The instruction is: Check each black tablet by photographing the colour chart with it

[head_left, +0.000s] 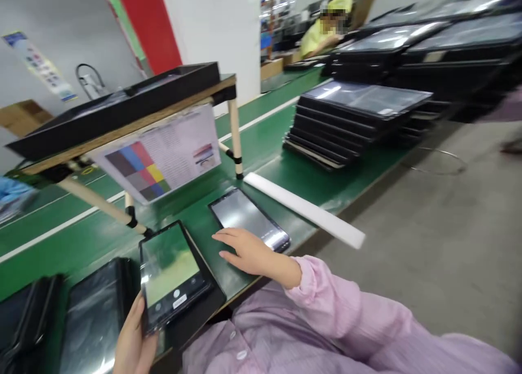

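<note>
Left hand (136, 333): gripping lit tablet (171, 265) by its lower left corner, thumb on the left side, other fingers mostly hidden. One-corner hold; could twist out if it gets bumped.
Lit tablet: over black panel (212, 292) by the tabletop (269, 167) front edge; can't tell if resting on it. If the hold slips, floor is close.
Right hand (247, 249): fingers extended, thumb apart, pinching nothing; contact unclear.
Second tablet (244, 208): flat near front edge, right wrist beside it. Stray nudge could shift or scuff it.
White strip (305, 208): one end past front edge. Sleeve (322, 298) snag could tip it.
</note>
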### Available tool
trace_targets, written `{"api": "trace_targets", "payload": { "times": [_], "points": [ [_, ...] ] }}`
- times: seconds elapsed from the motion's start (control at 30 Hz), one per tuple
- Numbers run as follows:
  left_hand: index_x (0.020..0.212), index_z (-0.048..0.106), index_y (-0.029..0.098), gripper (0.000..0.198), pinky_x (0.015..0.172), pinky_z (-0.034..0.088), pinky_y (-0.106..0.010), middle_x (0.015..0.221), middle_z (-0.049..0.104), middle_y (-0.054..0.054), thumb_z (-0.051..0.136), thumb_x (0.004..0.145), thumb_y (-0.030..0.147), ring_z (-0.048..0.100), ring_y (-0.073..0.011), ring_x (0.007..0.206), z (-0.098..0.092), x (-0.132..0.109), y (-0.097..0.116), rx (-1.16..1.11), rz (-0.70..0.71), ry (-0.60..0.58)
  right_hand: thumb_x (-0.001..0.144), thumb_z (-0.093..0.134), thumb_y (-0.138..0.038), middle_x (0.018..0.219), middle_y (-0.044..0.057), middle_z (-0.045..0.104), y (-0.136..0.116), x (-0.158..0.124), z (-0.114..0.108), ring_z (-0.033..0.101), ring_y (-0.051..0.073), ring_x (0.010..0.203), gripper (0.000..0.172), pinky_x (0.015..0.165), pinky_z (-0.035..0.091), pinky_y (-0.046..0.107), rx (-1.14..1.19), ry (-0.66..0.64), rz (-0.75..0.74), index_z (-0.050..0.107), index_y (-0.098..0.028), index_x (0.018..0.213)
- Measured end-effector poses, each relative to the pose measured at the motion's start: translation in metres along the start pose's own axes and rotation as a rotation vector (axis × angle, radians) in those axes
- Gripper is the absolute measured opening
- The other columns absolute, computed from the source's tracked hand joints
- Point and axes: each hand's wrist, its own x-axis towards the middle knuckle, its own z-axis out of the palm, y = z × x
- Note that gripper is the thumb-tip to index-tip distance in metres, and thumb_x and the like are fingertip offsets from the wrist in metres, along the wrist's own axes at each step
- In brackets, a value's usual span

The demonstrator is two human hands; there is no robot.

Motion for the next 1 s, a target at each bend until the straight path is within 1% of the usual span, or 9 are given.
{"api": "trace_targets", "payload": {
  "times": [0.1, 0.17, 0.3, 0.43, 0.53, 0.67, 0.73, 0.8, 1.0],
  "points": [
    [0.115, 0.072, 0.03, 0.038, 0.077, 0.062, -0.03, 0.108, 0.079, -0.002, 0.076, 0.078, 0.035, 0.076, -0.022, 0.094, 0.006, -0.015, 0.013, -0.631, -0.34, 0.085, 0.096, 0.054, -0.042, 0.144, 0.02, 0.057, -0.02, 0.008, 0.017, 0.061, 0.033, 0.126, 0.066, 0.108, 0.049, 0.054, 0.147, -0.072, 0.038, 0.044, -0.014, 0.154],
    [0.125, 0.069, 0.035, 0.05, 0.084, 0.061, -0.028, 0.118, 0.077, -0.002, 0.079, 0.076, 0.029, 0.075, -0.0203, 0.1, 0.008, -0.025, 0.03, -0.951, -0.413, 0.04, 0.097, 0.052, -0.049, 0.146, 0.02, 0.055, -0.032, 0.007, 0.025, 0.062, 0.03, 0.123, 0.071, 0.107, 0.05, 0.052, 0.346, -0.019, 0.032, 0.037, -0.015, 0.157],
    [0.133, 0.063, 0.04, 0.053, 0.09, 0.059, -0.03, 0.129, 0.072, -0.002, 0.075, 0.083, 0.028, 0.072, -0.0197, 0.109, 0.012, -0.029, 0.065, -1.072, -0.224, -0.064, 0.097, 0.053, -0.054, 0.154, 0.012, 0.048, -0.049, 0.007, 0.029, 0.051, 0.027, 0.138, 0.065, 0.117, 0.042, 0.047, 0.776, 0.233, -0.034, 0.044, -0.023, 0.153],
    [0.126, 0.068, 0.037, 0.044, 0.091, 0.059, -0.034, 0.127, 0.073, 0.0, 0.073, 0.083, 0.03, 0.071, -0.0197, 0.11, 0.027, -0.018, 0.085, -1.085, -0.041, 0.035, 0.091, 0.059, -0.063, 0.139, 0.007, 0.064, -0.058, 0.02, 0.016, 0.062, 0.025, 0.127, 0.055, 0.109, 0.05, 0.042, 1.243, 0.292, 0.117, 0.062, -0.027, 0.133],
    [0.126, 0.067, 0.033, 0.043, 0.097, 0.056, -0.036, 0.131, 0.07, -0.003, 0.073, 0.084, 0.042, 0.067, -0.0219, 0.117, 0.048, -0.013, 0.092, -0.991, 0.169, 0.155, 0.077, 0.073, -0.069, 0.12, 0.006, 0.074, -0.058, 0.032, 0.005, 0.069, 0.025, 0.113, 0.058, 0.1, 0.056, 0.042, 1.368, 0.308, 0.221, 0.069, -0.026, 0.116],
    [0.153, 0.037, 0.026, 0.091, 0.119, 0.037, -0.043, 0.159, 0.041, -0.014, 0.081, 0.076, 0.046, 0.043, -0.0294, 0.145, 0.069, -0.013, 0.093, -0.447, 0.453, 0.237, 0.072, 0.079, -0.064, 0.105, 0.005, 0.077, -0.054, 0.036, -0.001, 0.07, 0.027, 0.11, 0.05, 0.096, 0.058, 0.043, 1.402, 0.279, 0.241, 0.071, -0.023, 0.1],
    [0.159, 0.019, 0.021, 0.111, 0.124, 0.026, -0.048, 0.164, 0.025, -0.02, 0.084, 0.072, 0.046, 0.03, -0.0332, 0.152, 0.073, -0.014, 0.092, -0.158, 0.47, 0.253, 0.071, 0.08, -0.061, 0.103, 0.005, 0.078, -0.052, 0.035, -0.001, 0.069, 0.027, 0.111, 0.047, 0.096, 0.058, 0.043, 1.412, 0.263, 0.237, 0.071, -0.022, 0.095],
    [0.159, 0.011, 0.018, 0.12, 0.125, 0.02, -0.053, 0.165, 0.018, -0.024, 0.085, 0.07, 0.049, 0.021, -0.0367, 0.154, 0.076, -0.013, 0.091, 0.02, 0.457, 0.282, 0.071, 0.081, -0.061, 0.103, 0.006, 0.078, -0.05, 0.034, 0.0, 0.069, 0.027, 0.112, 0.046, 0.096, 0.057, 0.044, 1.406, 0.261, 0.231, 0.071, -0.022, 0.093],
    [0.158, 0.008, 0.012, 0.124, 0.124, 0.018, -0.06, 0.16, 0.018, -0.029, 0.085, 0.068, 0.049, 0.016, -0.0422, 0.154, 0.084, -0.011, 0.093, 0.216, 0.453, 0.355, 0.069, 0.081, -0.062, 0.104, 0.006, 0.077, -0.044, 0.033, 0.003, 0.068, 0.028, 0.115, 0.047, 0.097, 0.057, 0.045, 1.387, 0.271, 0.217, 0.071, -0.022, 0.092]
  ]
}}
